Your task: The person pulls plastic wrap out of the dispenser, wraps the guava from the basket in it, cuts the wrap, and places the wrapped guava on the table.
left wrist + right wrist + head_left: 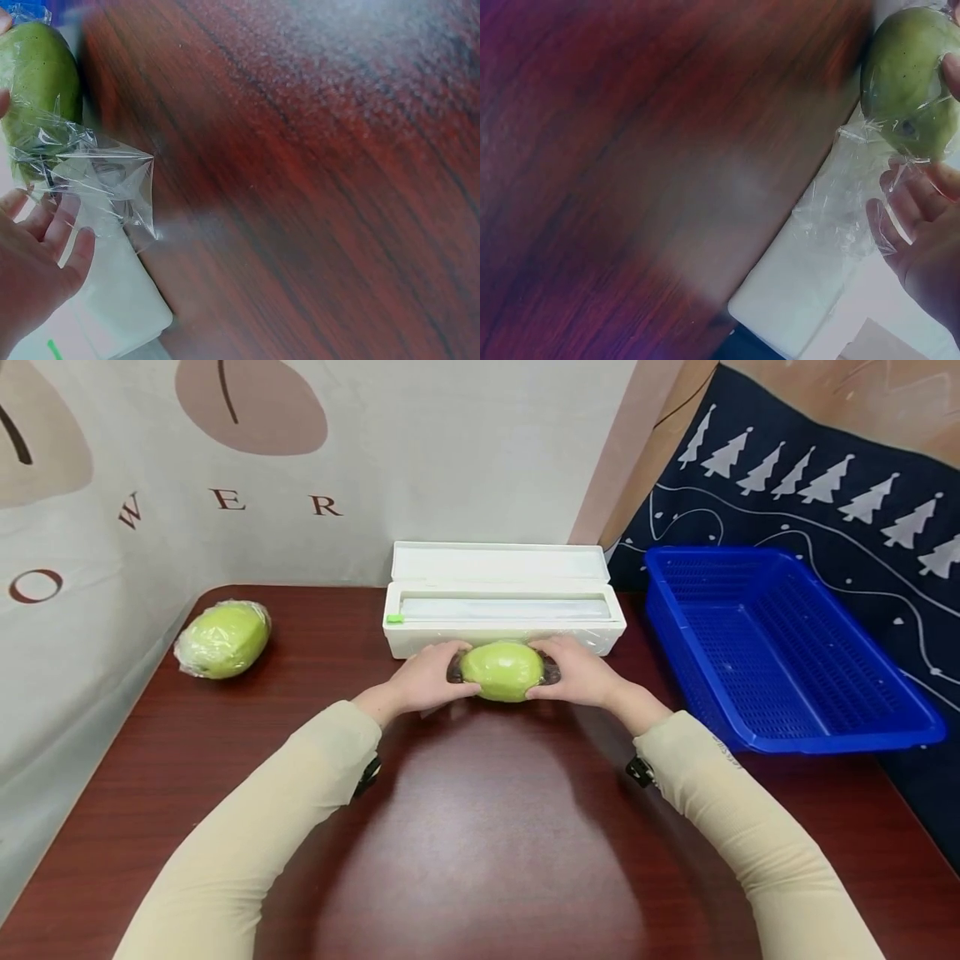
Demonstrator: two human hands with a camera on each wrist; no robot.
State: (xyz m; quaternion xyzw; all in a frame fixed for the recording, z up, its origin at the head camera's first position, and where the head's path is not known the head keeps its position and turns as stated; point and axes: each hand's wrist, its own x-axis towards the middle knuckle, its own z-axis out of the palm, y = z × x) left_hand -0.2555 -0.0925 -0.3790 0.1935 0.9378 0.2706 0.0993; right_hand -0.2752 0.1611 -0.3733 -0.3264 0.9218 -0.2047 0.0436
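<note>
A smooth green mango [502, 670], with clear cling film about it, is between my two hands. My left hand [429, 677] holds its left end, thumb in front and fingers behind. At the other end my right hand [579, 673] holds it the same way. Loose cling film [112, 176] sticks out past the fruit beside the left fingers in the left wrist view. More film [847, 187] hangs by the right fingers. Just behind the hands stands a white cling film dispenser box [502, 633] with its lid [501, 562] raised.
Another film-wrapped green mango [225, 639] lies at the table's back left. A blue plastic basket [701, 664] stands at the right, close to the box. A bright green slider [395, 619] sits at the box's left. Printed cloths [480, 460] hang behind the brown table [480, 860].
</note>
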